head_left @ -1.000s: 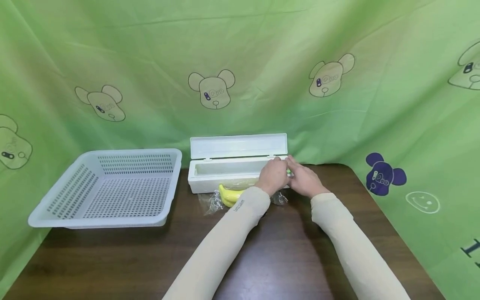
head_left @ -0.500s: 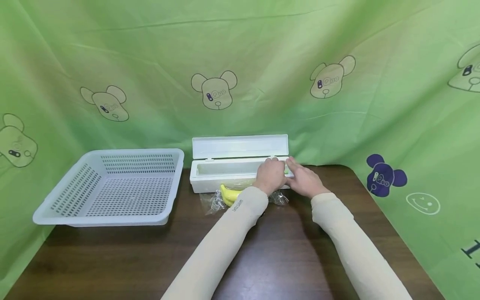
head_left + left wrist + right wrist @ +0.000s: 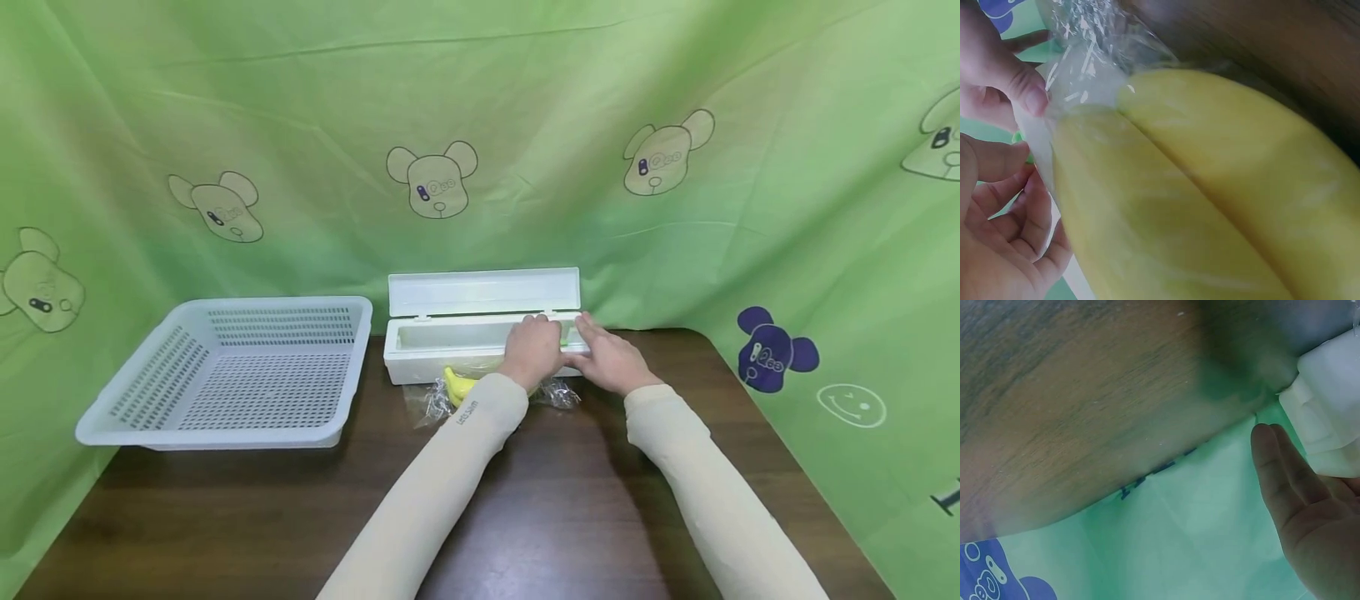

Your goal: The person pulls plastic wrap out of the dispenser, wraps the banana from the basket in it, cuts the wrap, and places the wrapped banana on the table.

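Observation:
A long white cling film box stands at the table's back with its lid raised. My left hand is at its front rim, thumb and fingers pinching a small green slider. At the right end, my right hand holds the box, thumb at the front and index finger on the top rim. The right wrist view shows two fingers extended alongside it. Yellow bananas, covered in clear cling film, lie before the box, partly hidden by my left forearm.
A white perforated plastic basket stands on the left of the dark wooden table. A green printed cloth hangs behind the box and along both sides. Crumpled film lies right of the bananas.
My left hand has moved left along the box's rim with the green slider, away from my right hand. The right hand stays at the box's right end. The view has shifted slightly.

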Available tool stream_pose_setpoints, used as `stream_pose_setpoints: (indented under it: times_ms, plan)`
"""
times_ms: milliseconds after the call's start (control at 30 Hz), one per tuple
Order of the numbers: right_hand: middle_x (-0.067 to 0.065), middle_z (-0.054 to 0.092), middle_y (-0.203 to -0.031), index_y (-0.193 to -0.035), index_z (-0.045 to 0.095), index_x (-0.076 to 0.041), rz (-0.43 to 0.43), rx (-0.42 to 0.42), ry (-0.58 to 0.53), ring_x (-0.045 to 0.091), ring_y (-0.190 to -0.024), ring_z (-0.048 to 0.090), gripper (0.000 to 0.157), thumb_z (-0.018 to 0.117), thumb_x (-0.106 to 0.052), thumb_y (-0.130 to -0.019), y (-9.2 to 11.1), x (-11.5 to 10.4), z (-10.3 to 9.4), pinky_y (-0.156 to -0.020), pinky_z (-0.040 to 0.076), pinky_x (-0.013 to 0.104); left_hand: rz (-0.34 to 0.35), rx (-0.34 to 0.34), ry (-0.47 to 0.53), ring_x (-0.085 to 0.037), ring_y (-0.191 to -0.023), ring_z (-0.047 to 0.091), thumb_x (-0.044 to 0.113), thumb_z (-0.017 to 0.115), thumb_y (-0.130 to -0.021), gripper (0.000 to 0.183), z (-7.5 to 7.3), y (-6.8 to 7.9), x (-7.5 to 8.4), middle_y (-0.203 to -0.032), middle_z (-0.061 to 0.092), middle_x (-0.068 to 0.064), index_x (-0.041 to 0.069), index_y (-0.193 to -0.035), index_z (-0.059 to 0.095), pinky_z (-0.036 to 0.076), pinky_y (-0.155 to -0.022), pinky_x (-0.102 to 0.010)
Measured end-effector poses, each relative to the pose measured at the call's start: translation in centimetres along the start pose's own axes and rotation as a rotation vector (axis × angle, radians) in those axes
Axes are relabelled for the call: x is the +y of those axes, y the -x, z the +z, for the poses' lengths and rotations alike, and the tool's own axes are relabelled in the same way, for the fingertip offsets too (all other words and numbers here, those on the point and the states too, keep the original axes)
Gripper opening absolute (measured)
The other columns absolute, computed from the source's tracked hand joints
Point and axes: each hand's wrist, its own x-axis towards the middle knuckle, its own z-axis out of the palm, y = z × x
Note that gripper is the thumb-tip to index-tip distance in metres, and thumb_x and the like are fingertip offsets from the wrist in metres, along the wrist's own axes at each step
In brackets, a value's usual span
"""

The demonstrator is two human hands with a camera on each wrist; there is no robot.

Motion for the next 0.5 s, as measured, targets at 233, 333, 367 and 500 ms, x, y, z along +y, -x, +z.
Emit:
stream_pose_setpoints:
  times_ms: [233,333,367,500]
  plan:
    - [0.026,0.015,-0.162,-0.158,0.017,0.004,0.012,-0.022,-0.021,0.05,-0.141,0.029,0.094,0.058,-0.055,-0.098,0.1,0.1,0.0,-0.111,0.031,0.06,0.012,0.008,0.004,-0.016,-0.088,0.056,0.039,0.073,-0.092,0.031,0.2,0.5,-1.0,-0.102,0.066,0.0,0.016,-0.112,0.073,0.052,-0.081,-0.03]
    - [0.027,0.015,-0.162,-0.157,0.017,0.005,0.014,-0.019,-0.025,0.049,-0.142,0.027,0.093,0.058,-0.054,-0.098,0.1,0.0,0.1,-0.111,0.03,0.06,0.014,0.014,0.01,-0.015,-0.085,0.055,0.029,0.071,-0.091,0.023,0.3,0.7,-1.4,-0.1,0.065,0.0,0.016,-0.11,0.073,0.051,-0.078,-0.029]
    - [0.027,0.014,-0.162,-0.157,0.016,0.005,0.013,-0.018,-0.025,0.049,-0.143,0.027,0.093,0.057,-0.054,-0.099,0.1,0.0,0.1,-0.112,0.03,0.06,0.013,0.014,0.01,-0.015,-0.085,0.054,0.025,0.071,-0.09,0.022,0.3,0.8,-1.5,-0.1,0.065,0.001,0.016,-0.11,0.073,0.05,-0.078,-0.029]
    - [0.027,0.014,-0.162,-0.157,0.016,0.006,0.007,-0.016,-0.031,0.048,-0.143,0.026,0.092,0.057,-0.053,-0.099,0.1,0.0,0.3,-0.112,0.03,0.06,0.008,0.008,0.022,-0.014,-0.083,0.053,0.021,0.07,-0.089,0.02,0.2,1.1,-1.9,-0.099,0.064,0.002,0.016,-0.109,0.073,0.049,-0.079,-0.028]
